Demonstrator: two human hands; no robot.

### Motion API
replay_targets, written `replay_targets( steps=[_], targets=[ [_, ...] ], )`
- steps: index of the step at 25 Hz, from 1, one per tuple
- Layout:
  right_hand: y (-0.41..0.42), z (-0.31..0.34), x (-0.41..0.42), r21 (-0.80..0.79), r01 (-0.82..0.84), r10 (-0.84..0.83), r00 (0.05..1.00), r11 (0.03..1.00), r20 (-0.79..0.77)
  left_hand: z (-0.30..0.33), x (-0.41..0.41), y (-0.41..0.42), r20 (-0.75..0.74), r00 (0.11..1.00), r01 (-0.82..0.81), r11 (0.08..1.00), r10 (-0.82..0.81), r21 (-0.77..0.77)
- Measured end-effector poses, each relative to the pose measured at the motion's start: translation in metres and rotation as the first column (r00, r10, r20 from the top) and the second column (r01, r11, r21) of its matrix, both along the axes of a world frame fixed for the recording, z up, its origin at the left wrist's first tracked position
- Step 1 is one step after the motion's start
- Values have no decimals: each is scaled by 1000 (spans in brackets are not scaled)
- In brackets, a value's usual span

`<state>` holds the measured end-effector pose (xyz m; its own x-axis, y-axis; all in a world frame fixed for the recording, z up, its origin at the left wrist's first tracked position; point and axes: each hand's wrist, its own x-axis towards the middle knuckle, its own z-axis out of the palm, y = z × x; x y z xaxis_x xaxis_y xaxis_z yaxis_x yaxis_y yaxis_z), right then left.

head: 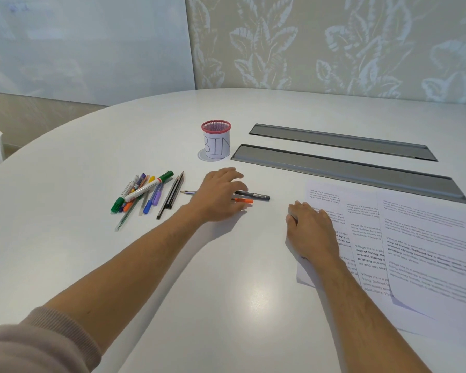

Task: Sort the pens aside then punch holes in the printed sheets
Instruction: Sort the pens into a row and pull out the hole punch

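My left hand [218, 193] lies flat over a black pen [256, 196], an orange pen [244, 201] and a pencil [188, 192] whose tip sticks out to the left; its fingers rest on them without a closed grip. A pile of coloured pens and markers [143, 193] lies to the left, with two dark pencils [171, 196] beside it. My right hand [311, 228] rests palm down on the left edge of the overlapping printed sheets [425, 246].
A red mesh cup [216, 140] labelled BIN stands behind my left hand. Two grey cable-slot covers [347, 168] run across the white round table [226, 305] behind the sheets. A patterned wall stands beyond the far edge.
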<state>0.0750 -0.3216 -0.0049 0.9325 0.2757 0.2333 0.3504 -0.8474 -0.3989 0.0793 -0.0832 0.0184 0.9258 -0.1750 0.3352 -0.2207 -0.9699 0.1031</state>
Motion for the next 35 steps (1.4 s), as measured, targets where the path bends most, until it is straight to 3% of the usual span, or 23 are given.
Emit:
replay_targets(
  steps=[11, 18, 27, 32, 35],
  targets=[
    [0, -5, 4, -38, 5, -4, 1000, 999, 20, -6, 12, -26, -27, 991, 132, 984, -130, 119],
    [0, -4, 4, -33, 10, -10, 1000, 999, 19, -2, 22, -44, -146, 987, 90, 981, -65, 171],
    [0, -3, 5, -42, 10, -9, 999, 999, 39, 2, 23, -70, -166, 957, 237, 971, -240, -38],
    [0, -4, 6, -31, 10, -9, 999, 999, 37, 6, 31, -79, -185, 964, 188, 981, -193, -43],
    [-1, -5, 6, -16, 11, -11, 1000, 1000, 24, 9, 33, -82, -120, 981, 131, 979, -150, -158]
  ],
)
